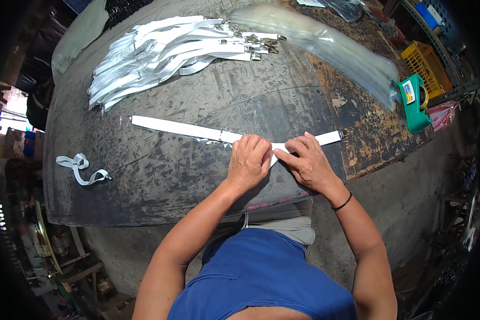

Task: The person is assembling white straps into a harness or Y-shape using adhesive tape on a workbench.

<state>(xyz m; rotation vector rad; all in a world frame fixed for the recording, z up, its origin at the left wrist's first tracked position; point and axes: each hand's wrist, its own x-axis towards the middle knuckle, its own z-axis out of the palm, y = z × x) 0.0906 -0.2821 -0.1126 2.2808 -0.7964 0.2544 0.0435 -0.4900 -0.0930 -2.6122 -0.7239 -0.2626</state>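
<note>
A pair of white suspenders [176, 126] lies stretched across the dark table in front of me, a small metal clip at its right end. My left hand [249, 160] is closed on its middle part, fingertips pinched together. Right beside it, my right hand [310, 162] also pinches the white band, thumb pointing toward the left hand. A short piece of the band slants down between both hands. Clear plastic shows along the strap's lower edge near my left hand. My fingers hide the exact spot being gripped.
A heap of white suspenders [154, 58] with metal clips lies at the far left. Clear plastic sleeves [330, 45] are stacked at the far right. A green tape dispenser [415, 104] stands at the right edge, near a yellow crate [422, 64]. One loose white strap [81, 169] curls at left.
</note>
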